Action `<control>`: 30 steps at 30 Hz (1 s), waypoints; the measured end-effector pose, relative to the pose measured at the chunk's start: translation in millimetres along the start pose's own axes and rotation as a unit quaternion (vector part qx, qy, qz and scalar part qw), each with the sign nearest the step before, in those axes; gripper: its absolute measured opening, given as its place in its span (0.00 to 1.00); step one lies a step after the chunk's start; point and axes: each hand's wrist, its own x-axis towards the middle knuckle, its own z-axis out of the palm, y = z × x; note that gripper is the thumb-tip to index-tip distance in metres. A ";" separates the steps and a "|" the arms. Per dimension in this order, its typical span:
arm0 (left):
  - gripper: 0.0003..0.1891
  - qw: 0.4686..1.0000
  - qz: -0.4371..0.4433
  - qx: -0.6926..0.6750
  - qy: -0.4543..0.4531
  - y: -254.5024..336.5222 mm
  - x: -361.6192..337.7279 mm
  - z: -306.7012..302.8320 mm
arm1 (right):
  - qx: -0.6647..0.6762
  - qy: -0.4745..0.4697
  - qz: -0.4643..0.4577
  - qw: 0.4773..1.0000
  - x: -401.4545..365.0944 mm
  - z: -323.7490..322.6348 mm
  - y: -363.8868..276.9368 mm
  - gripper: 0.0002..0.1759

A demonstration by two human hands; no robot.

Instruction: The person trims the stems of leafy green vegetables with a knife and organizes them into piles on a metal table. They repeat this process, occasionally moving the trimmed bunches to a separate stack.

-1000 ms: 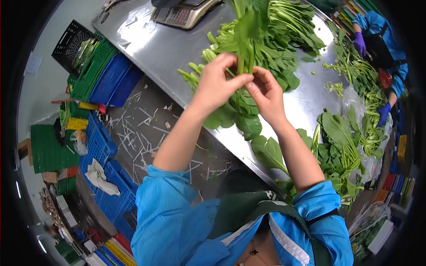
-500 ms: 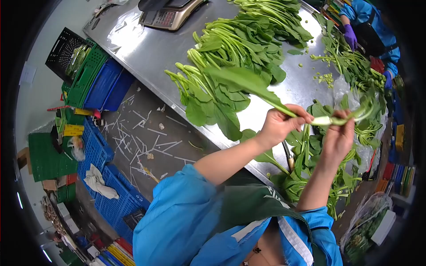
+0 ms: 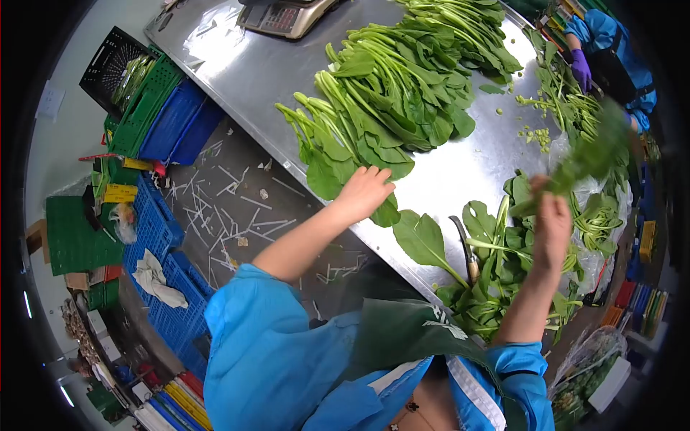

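Observation:
My left hand (image 3: 366, 192) lies on the leaf ends of the nearest green bunch (image 3: 334, 140), its fingers slightly apart. My right hand (image 3: 552, 230) is closed round a leafy stalk (image 3: 593, 154), which is blurred by motion. Below and between my hands, a curved knife with a wooden handle (image 3: 472, 270) rests on the metal table (image 3: 251, 108). Beside it are a single broad leaf (image 3: 419, 239) and a loose heap of greens (image 3: 496, 287). Further bunches (image 3: 402, 79) lie in a row beyond my left hand.
A scale (image 3: 284, 16) stands at the table's far edge. At the upper right, a co-worker's purple-gloved hand (image 3: 581, 70) is near more greens (image 3: 568, 100). Crates (image 3: 172, 122) are stacked at the left, and scraps (image 3: 230, 187) litter the floor.
My hands have moved apart. My left hand has let go of the broad leaf and moved left to the nearest bunch. The stalk in my right hand has swung up and right.

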 end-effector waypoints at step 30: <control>0.34 0.535 -0.546 -0.540 0.351 -134.5 -8.4 40.1 | -0.285 0.029 0.108 0.952 -102.9 -39.5 148.4 0.10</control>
